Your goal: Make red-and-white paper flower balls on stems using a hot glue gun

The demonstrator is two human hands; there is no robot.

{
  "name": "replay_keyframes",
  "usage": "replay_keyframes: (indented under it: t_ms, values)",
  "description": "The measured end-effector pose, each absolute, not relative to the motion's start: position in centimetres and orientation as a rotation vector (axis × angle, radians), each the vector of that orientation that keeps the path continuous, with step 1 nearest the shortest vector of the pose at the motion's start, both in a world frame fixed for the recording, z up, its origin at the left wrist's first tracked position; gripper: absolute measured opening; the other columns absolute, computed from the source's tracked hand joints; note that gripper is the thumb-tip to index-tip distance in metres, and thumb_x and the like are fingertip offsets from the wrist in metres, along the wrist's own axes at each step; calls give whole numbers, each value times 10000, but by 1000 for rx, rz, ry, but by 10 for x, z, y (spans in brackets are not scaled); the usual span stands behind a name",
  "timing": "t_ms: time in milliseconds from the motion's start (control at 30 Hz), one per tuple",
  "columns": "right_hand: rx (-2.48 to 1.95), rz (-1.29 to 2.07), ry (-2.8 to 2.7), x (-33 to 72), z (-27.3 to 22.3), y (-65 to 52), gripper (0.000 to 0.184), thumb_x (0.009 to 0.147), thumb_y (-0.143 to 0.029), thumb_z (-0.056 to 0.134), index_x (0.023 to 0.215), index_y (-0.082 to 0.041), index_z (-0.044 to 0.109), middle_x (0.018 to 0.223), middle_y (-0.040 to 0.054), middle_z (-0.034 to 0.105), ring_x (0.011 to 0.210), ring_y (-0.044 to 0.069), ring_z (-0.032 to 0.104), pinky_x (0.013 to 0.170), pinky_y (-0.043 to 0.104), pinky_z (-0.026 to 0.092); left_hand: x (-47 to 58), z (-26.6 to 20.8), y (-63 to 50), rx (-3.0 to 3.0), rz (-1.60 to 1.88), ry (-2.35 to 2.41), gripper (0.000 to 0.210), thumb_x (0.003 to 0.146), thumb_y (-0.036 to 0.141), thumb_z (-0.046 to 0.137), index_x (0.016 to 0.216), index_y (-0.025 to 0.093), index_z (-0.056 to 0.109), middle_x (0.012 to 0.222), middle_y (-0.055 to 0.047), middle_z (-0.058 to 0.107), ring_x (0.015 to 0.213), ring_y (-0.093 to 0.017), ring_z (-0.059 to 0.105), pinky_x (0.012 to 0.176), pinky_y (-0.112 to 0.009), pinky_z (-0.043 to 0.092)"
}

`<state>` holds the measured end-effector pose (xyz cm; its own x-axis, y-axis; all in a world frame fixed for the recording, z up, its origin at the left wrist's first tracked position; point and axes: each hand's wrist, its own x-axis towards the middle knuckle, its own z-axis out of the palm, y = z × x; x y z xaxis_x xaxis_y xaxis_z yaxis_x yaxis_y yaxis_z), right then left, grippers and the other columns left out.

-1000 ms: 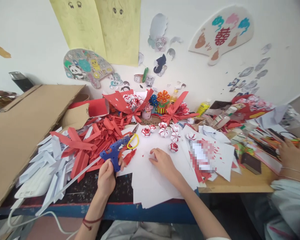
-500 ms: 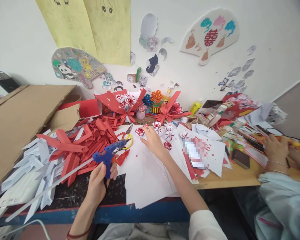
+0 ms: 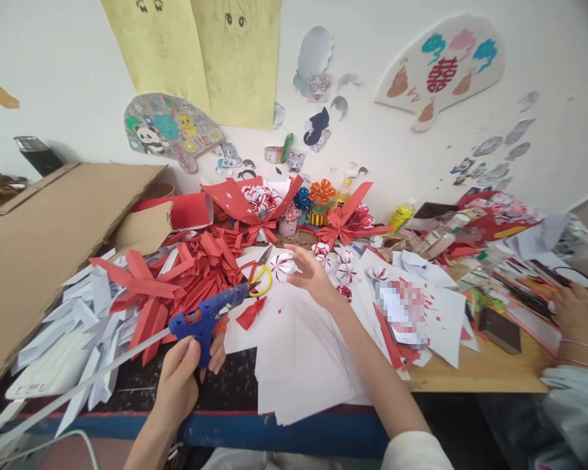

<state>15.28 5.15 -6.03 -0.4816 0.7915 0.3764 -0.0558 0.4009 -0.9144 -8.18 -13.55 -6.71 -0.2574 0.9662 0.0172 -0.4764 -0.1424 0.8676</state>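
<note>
White wall (image 3: 353, 32) behind dark, paint-spattered tabletop (image 3: 242, 378). Left hand (image 3: 180, 373) wrapped round blue plastic glue gun (image 3: 198, 325), translucent glue stick (image 3: 127, 359) out its back toward eight o'clock; red folded-paper strips (image 3: 181, 274) at gun's eleven. Right hand (image 3: 316, 281), narrow pinch on red-and-white striped paper flower ball (image 3: 281, 267), at that hand's nine o'clock; similar balls (image 3: 345, 273), one to three.

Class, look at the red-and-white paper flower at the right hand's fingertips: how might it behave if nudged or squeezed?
The paper flower looks folded from paper, so it is probably light for its size. Its rounded outline suggests it could roll on the white sheets. Being paper, it might crush under a hard squeeze from the right hand.
</note>
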Motion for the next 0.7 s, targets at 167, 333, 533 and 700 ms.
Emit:
replay_keyframes:
  t_ms: [167, 333, 533, 700]
  values:
    - [-500, 1509, -1561, 148, -81, 42, 726, 709, -492, 876, 1349, -287, 602, 1424, 91, 581, 1268, 236, 565, 941, 311, 523, -85, -75, -133, 859, 1608, 916, 428, 858, 463, 725, 614, 154, 557, 598, 8, 415, 561, -115, 405, 563, -265, 422]
    - [-433, 1482, -1631, 146, -79, 33, 671, 681, -425, 911, 1272, -283, 628, 1337, 76, 607, 1173, 220, 608, 987, 335, 508, -90, -89, -134, 942, 1552, 922, 427, 926, 482, 614, 644, 170, 544, 575, -16, 449, 528, -138, 424, 510, -275, 372]
    - [-346, 1566, -1634, 147, -78, 22, 665, 715, -329, 897, 1263, -310, 520, 1307, 76, 585, 1102, 209, 619, 766, 286, 584, -74, -83, -142, 911, 1595, 1037, 425, 910, 517, 628, 674, 169, 563, 583, -18, 476, 474, -118, 390, 466, -273, 286]
    - [-295, 1519, -1647, 143, -79, 22, 662, 715, -235, 899, 1257, -306, 526, 1293, 62, 589, 1153, 189, 617, 895, 300, 571, -81, -91, -145, 1143, 1563, 1104, 457, 957, 524, 552, 693, 155, 609, 580, -33, 474, 495, -133, 401, 497, -298, 287]
